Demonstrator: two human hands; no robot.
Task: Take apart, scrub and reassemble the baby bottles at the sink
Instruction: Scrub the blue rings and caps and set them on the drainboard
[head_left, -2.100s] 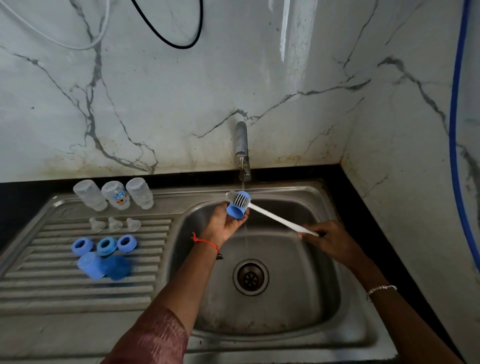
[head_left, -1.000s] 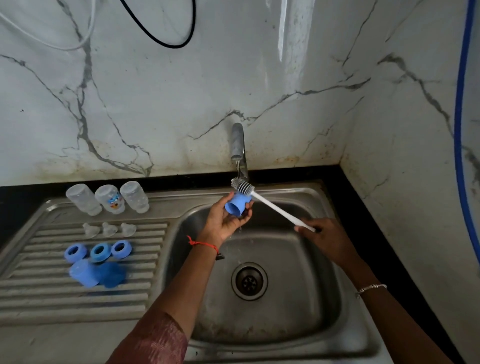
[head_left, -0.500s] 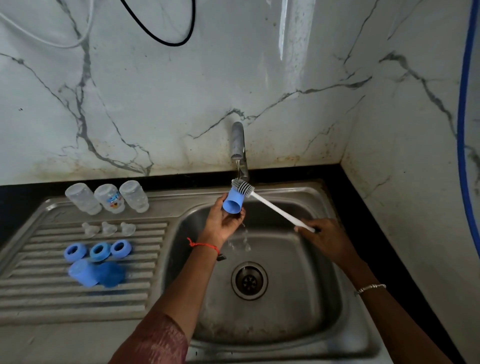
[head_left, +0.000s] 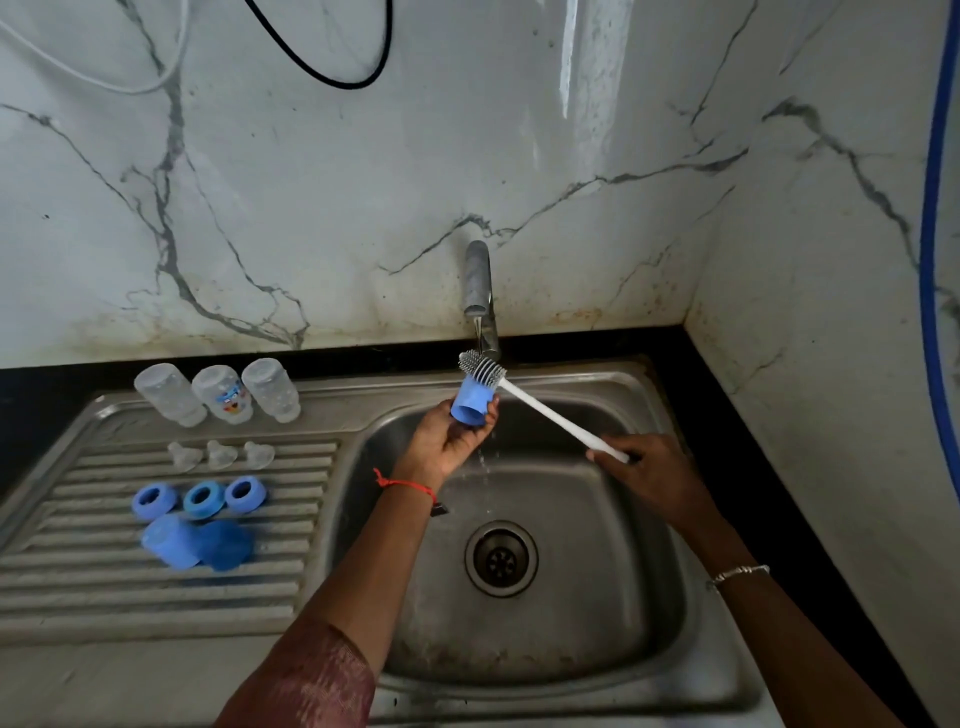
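Over the sink (head_left: 613, 613), the left hand (head_left: 444, 441) grips 1 blue cap (head_left: 471, 406) under the tap (head_left: 479, 283), the right hand (head_left: 652, 475) grips the brush (head_left: 543, 411) handle; turning the cap against the bristles should scrub evenly.

The basin (head_left: 597, 623) lies open around the drain (head_left: 501, 558) and toward its front right corner. At its back edge the tap (head_left: 479, 280), brush (head_left: 545, 413) and a held blue cap (head_left: 471, 404) crowd together. Bottles (head_left: 221, 394), teats (head_left: 222, 453), rings (head_left: 200, 500) and caps (head_left: 171, 540) fill the draining board's (head_left: 156, 603) back half; its front ribs lie bare.
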